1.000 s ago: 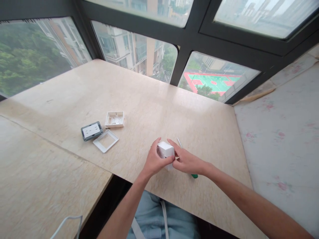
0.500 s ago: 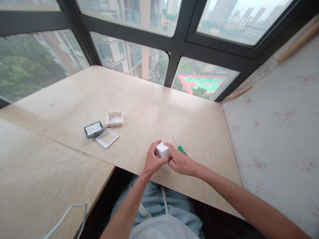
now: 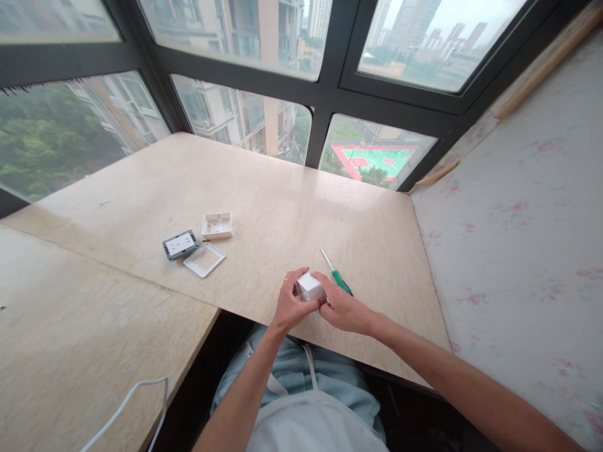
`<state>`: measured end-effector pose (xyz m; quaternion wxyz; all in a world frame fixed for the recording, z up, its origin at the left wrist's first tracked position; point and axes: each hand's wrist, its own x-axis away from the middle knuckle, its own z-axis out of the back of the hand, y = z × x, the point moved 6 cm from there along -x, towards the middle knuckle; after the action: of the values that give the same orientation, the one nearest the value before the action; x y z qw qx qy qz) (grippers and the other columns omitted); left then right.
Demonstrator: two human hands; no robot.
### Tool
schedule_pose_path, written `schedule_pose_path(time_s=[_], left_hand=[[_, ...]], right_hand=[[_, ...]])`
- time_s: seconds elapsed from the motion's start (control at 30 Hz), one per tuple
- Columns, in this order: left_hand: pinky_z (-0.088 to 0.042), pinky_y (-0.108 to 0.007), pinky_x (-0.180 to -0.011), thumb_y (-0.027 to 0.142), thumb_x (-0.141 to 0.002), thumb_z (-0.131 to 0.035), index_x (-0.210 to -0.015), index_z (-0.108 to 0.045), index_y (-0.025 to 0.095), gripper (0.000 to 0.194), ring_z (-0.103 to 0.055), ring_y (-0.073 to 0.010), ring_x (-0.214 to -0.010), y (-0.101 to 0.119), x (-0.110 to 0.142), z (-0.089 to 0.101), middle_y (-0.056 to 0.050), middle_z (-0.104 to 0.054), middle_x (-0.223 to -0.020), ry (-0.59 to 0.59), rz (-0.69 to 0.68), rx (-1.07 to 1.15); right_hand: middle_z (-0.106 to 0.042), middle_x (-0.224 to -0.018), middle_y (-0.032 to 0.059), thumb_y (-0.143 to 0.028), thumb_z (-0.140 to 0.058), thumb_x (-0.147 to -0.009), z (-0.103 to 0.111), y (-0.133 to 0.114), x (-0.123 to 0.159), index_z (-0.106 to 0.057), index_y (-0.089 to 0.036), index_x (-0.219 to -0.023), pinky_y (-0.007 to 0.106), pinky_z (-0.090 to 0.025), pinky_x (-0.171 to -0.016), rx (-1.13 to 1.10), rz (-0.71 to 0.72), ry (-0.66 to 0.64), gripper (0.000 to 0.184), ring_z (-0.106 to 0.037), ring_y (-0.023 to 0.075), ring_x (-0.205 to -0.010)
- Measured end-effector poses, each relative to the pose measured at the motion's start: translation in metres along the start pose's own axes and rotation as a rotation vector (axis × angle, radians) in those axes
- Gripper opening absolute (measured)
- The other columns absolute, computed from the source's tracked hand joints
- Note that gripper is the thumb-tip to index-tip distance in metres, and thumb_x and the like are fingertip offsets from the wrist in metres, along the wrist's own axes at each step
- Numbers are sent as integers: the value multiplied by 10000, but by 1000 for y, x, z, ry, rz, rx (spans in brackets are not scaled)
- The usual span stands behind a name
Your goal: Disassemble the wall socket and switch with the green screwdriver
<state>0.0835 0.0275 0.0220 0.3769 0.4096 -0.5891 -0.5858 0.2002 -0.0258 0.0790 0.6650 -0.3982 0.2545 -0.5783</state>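
Between my two hands is a small white box-shaped piece (image 3: 309, 286), with something clear or shiny along its lower left side; its exact kind I cannot make out. My left hand (image 3: 293, 304) wraps round its left side, thumb across the front. From the right, my right hand (image 3: 343, 306) grips it, fingers closed at its right edge. Just beyond my right hand a screwdriver (image 3: 337, 274) with a green handle lies on the counter, its tip pointing away to the left.
Left of my hands lie a socket module (image 3: 181, 244) with a grey frame, a white cover frame (image 3: 204, 260) and a white mounting box (image 3: 217, 225). A white cable (image 3: 134, 390) crosses the lower left of the beige counter (image 3: 264, 207). Windows and a papered wall (image 3: 499, 263) border it.
The view has shifted slightly. Both hands keep their hold on the white piece with hardly any movement, and the parts on the counter stay where they were.
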Motion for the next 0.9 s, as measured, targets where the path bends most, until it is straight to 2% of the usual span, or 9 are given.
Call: schedule_pose_path(time_s=[0.13,0.3,0.37,0.43,0.5,0.57,0.63,0.73,0.9], left_hand=[[-527,-391,-946,262,-574,-846,-1236,-648,195,694,-613,-286,-1148,2,1,-4,-107,-602,-1230,-22,-14,3],[-527,-381,-919,292,-606,-839,-1252,-627,192,687,-616,-272,-1119,-2,7,-4,-107,-593,-1231,-29,30,37],[-530,-376,-908,311,-620,-838,-1266,-617,194,693,-620,-264,-1100,-6,9,-4,-103,-600,-1213,-27,57,33],[-532,-373,-902,310,-611,-838,-1261,-616,195,696,-620,-262,-1091,-7,11,-5,-99,-599,-1198,-24,62,19],[-533,-375,-903,300,-599,-835,-1244,-620,190,689,-618,-264,-1094,-7,13,-9,-103,-590,-1204,-28,46,12],[-534,-376,-906,291,-601,-827,-1240,-616,189,681,-620,-264,-1095,-6,15,-14,-108,-591,-1214,-40,31,20],[-535,-375,-912,299,-624,-817,-1261,-601,192,681,-624,-262,-1096,-8,16,-18,-110,-605,-1217,-45,38,39],[-535,-376,-916,343,-645,-822,-1296,-576,199,711,-631,-269,-1102,-12,17,-20,-111,-623,-1217,-16,77,65],[-523,-383,-939,449,-660,-805,-1410,-446,198,868,-629,-266,-1097,-19,17,-21,-124,-599,-1267,33,148,185]], right_hand=[[-579,-1385,159,-52,-513,-743,1,2,3,-435,-184,-1441,466,-500,-1031,-43,41,77,714,-594,268,-1221],[-516,-1468,182,-138,-606,-778,5,26,7,-485,-192,-1406,450,-574,-936,-313,-93,25,643,-661,284,-1187],[-473,-1521,193,-234,-655,-825,8,37,10,-482,-199,-1420,481,-564,-970,-444,-155,-10,620,-647,304,-1241],[-465,-1549,188,-370,-687,-871,12,44,11,-475,-221,-1451,520,-511,-1055,-520,-173,-16,635,-565,319,-1356],[-437,-1586,175,-517,-691,-882,14,47,12,-463,-240,-1487,540,-446,-1125,-530,-153,11,704,-462,322,-1449],[-439,-1593,166,-637,-664,-869,11,47,11,-472,-236,-1500,542,-415,-1152,-477,-111,40,771,-437,327,-1466],[-513,-1541,163,-705,-591,-886,5,44,10,-520,-214,-1476,536,-411,-1157,-384,-48,86,771,-495,326,-1419],[-637,-1416,156,-708,-420,-966,-4,38,10,-590,-178,-1419,505,-429,-1146,-253,24,225,718,-593,306,-1311],[-692,-1335,153,-663,-299,-1014,-10,30,8,-648,-174,-1333,445,-489,-1077,-200,-3,480,680,-646,281,-1230]])
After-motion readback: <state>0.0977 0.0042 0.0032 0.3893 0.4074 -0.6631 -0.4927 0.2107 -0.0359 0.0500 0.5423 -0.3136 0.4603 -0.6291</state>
